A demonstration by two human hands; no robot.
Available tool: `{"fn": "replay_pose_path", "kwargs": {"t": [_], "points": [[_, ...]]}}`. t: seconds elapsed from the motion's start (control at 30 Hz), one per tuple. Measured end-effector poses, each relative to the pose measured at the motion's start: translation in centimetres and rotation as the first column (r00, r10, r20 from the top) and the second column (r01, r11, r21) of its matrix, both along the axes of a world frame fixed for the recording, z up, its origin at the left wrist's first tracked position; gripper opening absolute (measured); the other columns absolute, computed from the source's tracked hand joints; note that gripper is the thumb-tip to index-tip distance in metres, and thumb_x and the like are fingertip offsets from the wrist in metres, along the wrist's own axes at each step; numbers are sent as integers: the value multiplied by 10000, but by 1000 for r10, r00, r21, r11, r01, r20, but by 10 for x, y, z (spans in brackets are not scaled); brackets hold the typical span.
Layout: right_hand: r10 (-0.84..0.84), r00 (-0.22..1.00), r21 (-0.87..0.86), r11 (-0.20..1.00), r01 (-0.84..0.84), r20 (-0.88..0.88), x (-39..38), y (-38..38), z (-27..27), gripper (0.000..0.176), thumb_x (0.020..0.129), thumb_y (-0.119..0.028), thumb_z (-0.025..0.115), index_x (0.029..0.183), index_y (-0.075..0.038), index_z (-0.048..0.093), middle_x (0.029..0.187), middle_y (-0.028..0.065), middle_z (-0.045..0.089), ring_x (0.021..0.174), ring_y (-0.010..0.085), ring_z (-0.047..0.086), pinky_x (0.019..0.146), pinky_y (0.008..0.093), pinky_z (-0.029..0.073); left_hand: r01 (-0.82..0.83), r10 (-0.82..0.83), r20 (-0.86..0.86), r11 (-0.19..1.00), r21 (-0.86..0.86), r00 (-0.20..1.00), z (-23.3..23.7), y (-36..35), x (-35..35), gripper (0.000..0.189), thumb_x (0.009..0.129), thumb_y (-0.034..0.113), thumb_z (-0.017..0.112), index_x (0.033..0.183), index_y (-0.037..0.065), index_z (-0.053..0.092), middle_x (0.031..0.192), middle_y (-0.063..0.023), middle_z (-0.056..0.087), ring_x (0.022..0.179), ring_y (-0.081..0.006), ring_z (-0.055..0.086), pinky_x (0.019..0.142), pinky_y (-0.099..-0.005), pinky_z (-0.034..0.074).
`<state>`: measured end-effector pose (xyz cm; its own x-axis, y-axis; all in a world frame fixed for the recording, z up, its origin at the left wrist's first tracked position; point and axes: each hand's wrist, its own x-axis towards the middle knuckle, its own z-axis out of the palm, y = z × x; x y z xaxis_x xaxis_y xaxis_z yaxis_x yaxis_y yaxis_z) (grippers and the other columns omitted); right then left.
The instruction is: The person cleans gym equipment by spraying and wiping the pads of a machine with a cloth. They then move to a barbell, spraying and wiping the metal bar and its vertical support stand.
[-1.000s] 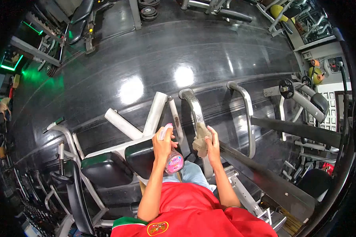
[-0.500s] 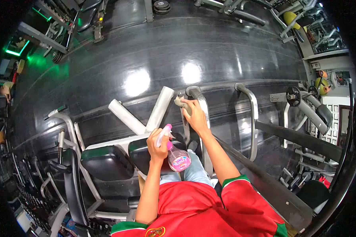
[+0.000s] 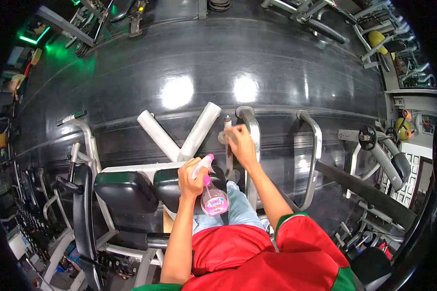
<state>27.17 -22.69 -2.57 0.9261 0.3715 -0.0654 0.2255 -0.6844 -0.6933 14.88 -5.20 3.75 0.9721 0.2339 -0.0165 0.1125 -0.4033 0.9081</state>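
My left hand (image 3: 189, 180) is wrapped around the neck of a clear spray bottle (image 3: 214, 201) with a pink and white trigger head and pink liquid. The bottle hangs over my lap, in front of a black padded cushion (image 3: 166, 186). My right hand (image 3: 243, 148) pinches a beige cloth (image 3: 223, 137), slightly blurred, against an upright metal bar (image 3: 228, 156) with a dark tip. How far the cloth wraps round the bar is hidden by my fingers. Just right of that hand rises a thicker silver curved tube (image 3: 254, 131).
Two white tubes (image 3: 199, 132) form a V ahead of the cushions. A second black cushion (image 3: 124, 190) lies to the left. Another curved metal frame (image 3: 315, 150) and a long dark beam (image 3: 364, 184) stand to the right. Weight machines line the sides; dark floor (image 3: 213, 58) stretches ahead.
My right hand has slid the cloth down the bar from near its tip. My left hand still holds the spray bottle. The whole view has shifted slightly.
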Motion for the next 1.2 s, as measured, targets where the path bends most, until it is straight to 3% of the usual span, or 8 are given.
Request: {"fn": "replay_pose_path", "kwargs": {"t": [0.03, 0.17, 0.43, 0.5, 0.8, 0.93, 1.1, 1.2], "points": [[-20, 997, 73, 997, 15, 77, 12, 7, 2, 247, 871, -112, 695, 1116, -133, 670, 1074, 128, 589, 929, 348, 624, 814, 438, 515, -7, 7, -7, 1000, 4, 1000, 0, 0, 0, 350, 877, 255, 498, 936, -13, 714, 667, -116, 600, 592, -283, 578, 588, -376, 433], [-44, 999, 130, 990, 45, -11, 29, 17, 2, 219, 889, -134, 683, 1105, -103, 664, 1045, 147, 606, 1002, 357, 612, 867, 431, 493, 27, -26, -10, 998, 61, 1000, 1, 2, 2, 347, 874, 243, 493, 922, -28, 705, 671, -138, 599, 603, -308, 588, 592, -378, 438], [-255, 965, 322, 910, 261, -62, -64, -23, -40, 220, 933, -153, 645, 1127, -50, 644, 1093, 129, 650, 1038, 306, 633, 938, 375, 471, -40, 39, -68, 999, -9, 997, 5, 0, 3, 317, 819, 247, 531, 775, -36, 667, 663, -153, 597, 599, -332, 591, 595, -384, 443], [-312, 873, 305, 848, 434, -375, -75, -28, -45, 232, 961, -165, 610, 1153, -37, 631, 1137, 117, 665, 1095, 245, 624, 976, 350, 451, -44, 44, -53, 999, 9, 998, 4, 0, 2, 314, 818, 244, 531, 771, -36, 665, 657, -155, 593, 597, -332, 589, 593, -386, 440], [-52, 830, 602, 664, 444, -555, 24, -3, -76, 298, 1014, -198, 491, 1227, -22, 604, 1145, 31, 628, 1065, 130, 543, 955, 277, 401, -88, 88, -22, 996, -9, 996, 4, -2, 2, 264, 823, 246, 563, 725, 9, 625, 638, -143, 541, 605, -357, 545, 591, -426, 408], [-43, 785, 568, 666, 484, -619, -2, -14, -65, 281, 981, -161, 507, 1204, -20, 605, 1088, 28, 627, 1028, 122, 552, 938, 268, 414, -105, 105, -32, 994, -9, 994, 4, -2, 0, 276, 823, 251, 566, 724, 7, 647, 642, -144, 561, 615, -352, 564, 596, -421, 423], [-173, 784, 314, 849, 426, -596, -54, -43, -49, 273, 969, -255, 599, 1167, -68, 621, 1030, 66, 663, 960, 174, 622, 878, 314, 471, -94, 95, -42, 995, 24, 995, 4, -2, 1, 318, 807, 276, 535, 732, -10, 653, 635, -149, 555, 592, -344, 565, 579, -415, 422], [-131, 888, 129, 970, 207, -440, -45, -45, -13, 253, 940, -260, 636, 1128, -92, 645, 1014, 127, 677, 955, 274, 661, 833, 352, 503, -124, 125, -39, 992, 16, 991, 3, -4, 2, 355, 785, 297, 506, 729, -24, 649, 619, -153, 534, 566, -343, 553, 566, -413, 412]]}}
